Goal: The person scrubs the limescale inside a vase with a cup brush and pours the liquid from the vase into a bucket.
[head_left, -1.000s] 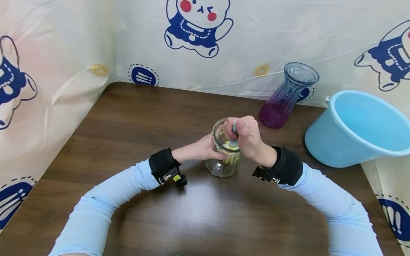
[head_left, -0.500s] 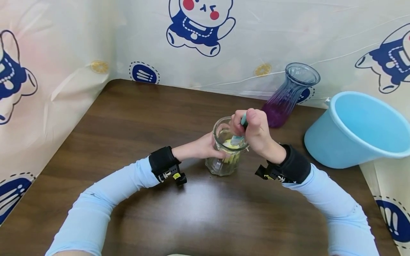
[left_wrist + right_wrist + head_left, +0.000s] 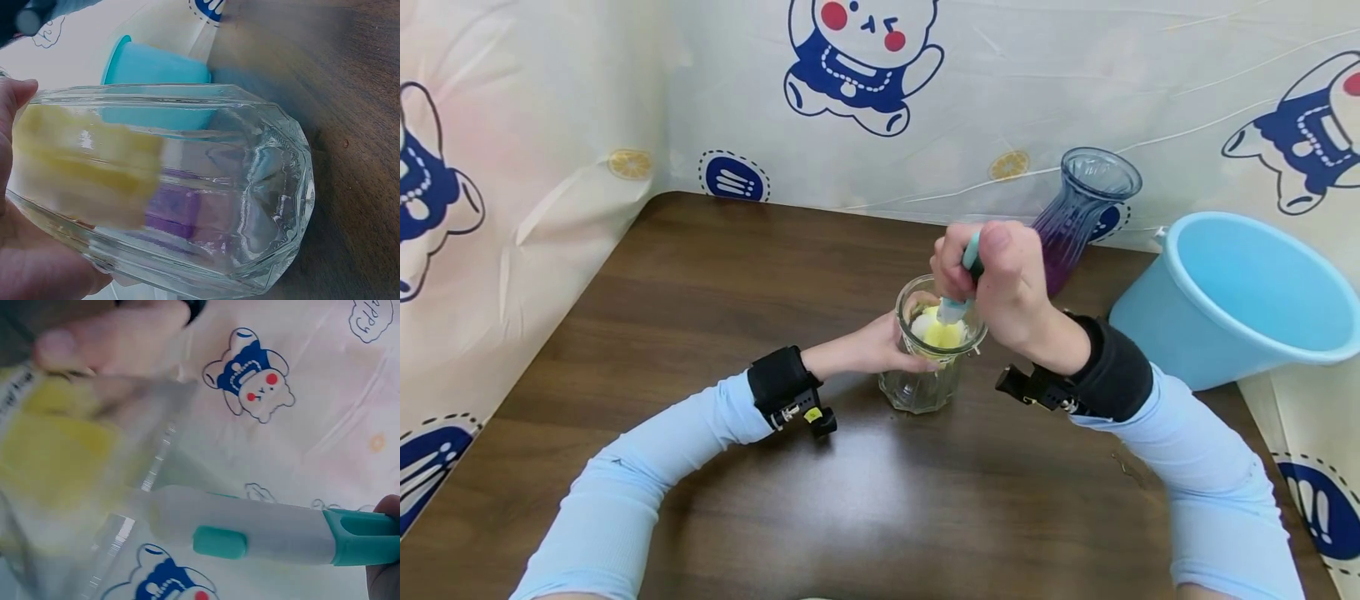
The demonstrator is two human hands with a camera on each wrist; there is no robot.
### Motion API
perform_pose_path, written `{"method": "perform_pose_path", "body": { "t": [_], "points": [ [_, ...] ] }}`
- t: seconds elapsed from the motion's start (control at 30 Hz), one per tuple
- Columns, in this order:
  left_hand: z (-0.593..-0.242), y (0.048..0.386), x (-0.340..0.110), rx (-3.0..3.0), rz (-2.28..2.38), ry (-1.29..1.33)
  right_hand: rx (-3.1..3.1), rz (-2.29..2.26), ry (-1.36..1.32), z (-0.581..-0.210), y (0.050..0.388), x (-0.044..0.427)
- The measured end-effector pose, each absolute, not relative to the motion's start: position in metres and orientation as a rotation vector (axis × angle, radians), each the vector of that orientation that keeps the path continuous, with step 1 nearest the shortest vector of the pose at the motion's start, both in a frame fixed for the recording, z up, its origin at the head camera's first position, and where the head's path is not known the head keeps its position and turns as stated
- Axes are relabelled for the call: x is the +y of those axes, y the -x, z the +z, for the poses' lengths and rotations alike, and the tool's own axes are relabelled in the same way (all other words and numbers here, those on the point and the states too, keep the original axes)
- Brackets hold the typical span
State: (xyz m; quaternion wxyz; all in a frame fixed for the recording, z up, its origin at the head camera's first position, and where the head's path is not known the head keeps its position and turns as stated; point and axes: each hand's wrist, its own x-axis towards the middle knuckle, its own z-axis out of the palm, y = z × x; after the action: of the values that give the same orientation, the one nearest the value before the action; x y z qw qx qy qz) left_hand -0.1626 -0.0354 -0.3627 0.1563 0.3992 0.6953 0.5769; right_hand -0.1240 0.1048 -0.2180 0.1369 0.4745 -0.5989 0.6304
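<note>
A clear glass jar (image 3: 917, 392) stands on the brown table, its base faceted. My left hand (image 3: 876, 343) grips it from the left, thumb in front, other fingers partly seen through the glass. My right hand (image 3: 1000, 283), above the rim, is curled round the handle of a sponge bottle brush (image 3: 250, 528), white with teal parts. The brush's yellow and white sponge head (image 3: 87, 162) sits in the upper part of the jar, near the mouth. Below the sponge, the left wrist view shows clear glass down to the base.
A glass vase (image 3: 1078, 200), blue above and purple below, stands behind my right hand and is partly hidden by it. A light blue bucket (image 3: 1187, 333) is at the right. A patterned sheet (image 3: 715, 75) hangs behind the table.
My right hand has risen and shifted slightly right with the brush. The sponge has come up from lower in the jar to near its mouth. The left hand stays in place.
</note>
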Motion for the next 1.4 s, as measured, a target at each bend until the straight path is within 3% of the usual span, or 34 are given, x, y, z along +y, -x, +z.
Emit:
{"method": "perform_pose_path", "body": {
  "t": [0.27, 0.53, 0.87, 1.2, 1.4],
  "points": [
    [-0.36, 0.162, -0.037, 2.094, 1.587, -1.12, -1.581, 1.984, -1.363, -0.184, 0.122, 0.109],
    [-0.36, 0.163, -0.037, 2.081, 1.563, -1.122, -1.686, 2.336, -1.223, -0.181, 0.147, 0.114],
    [-0.359, 0.162, -0.038, 2.062, 1.561, -1.097, -1.794, 2.414, -1.082, -0.198, 0.166, 0.112],
    [-0.359, 0.161, -0.037, 2.093, 1.545, -1.12, -2.009, 2.373, -1.031, -0.245, 0.164, 0.107],
    [-0.358, 0.161, -0.038, 2.082, 1.554, -1.116, -2.03, 2.351, -1.029, -0.253, 0.162, 0.107]
  ]
}}
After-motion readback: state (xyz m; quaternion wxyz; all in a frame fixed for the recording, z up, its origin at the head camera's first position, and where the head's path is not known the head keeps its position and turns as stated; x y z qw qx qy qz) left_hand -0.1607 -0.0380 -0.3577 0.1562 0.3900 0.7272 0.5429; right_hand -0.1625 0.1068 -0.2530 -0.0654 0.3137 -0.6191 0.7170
